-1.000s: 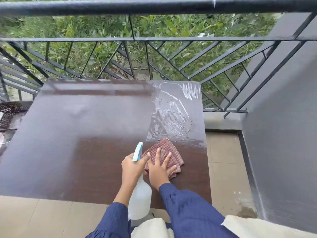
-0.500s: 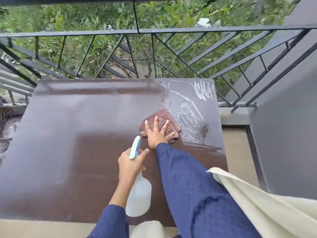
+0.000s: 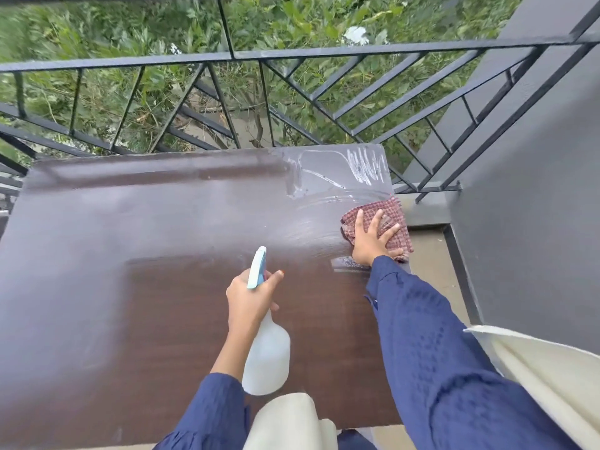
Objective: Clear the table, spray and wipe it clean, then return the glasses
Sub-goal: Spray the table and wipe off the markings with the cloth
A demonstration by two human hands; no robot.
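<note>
Head view. The right hand [image 3: 373,241] lies flat on the checked cloth [image 3: 394,219], fingers straight and spread apart, pressing it against the table [image 3: 130,254]. A second ago the cloth sat near the front of the tabletop, and half a second ago it was further in beside the wet patch. It now rests at the right edge, with its outer border apparently hanging just past it. The beaded droplets that lay across the right side are gone from the swept band, which shows only a dull sheen. White streaks of spray [image 3: 365,167] remain in the far right corner, just beyond the cloth.

The left hand [image 3: 250,300] holds the spray bottle [image 3: 268,355] as before, fingers curled round its neck below the blue nozzle. The body hangs above the near part of the table and the nozzle points away from the person.

The railing [image 3: 292,53] borders the far side and a grey wall [image 3: 535,190] stands to the right. No glasses are in view.

Reading: the table is already cleared and wiping is under way. The far right corner probably comes next, and the broad left portion looks dry and may still need spray. Returning the glasses is not yet begun.
</note>
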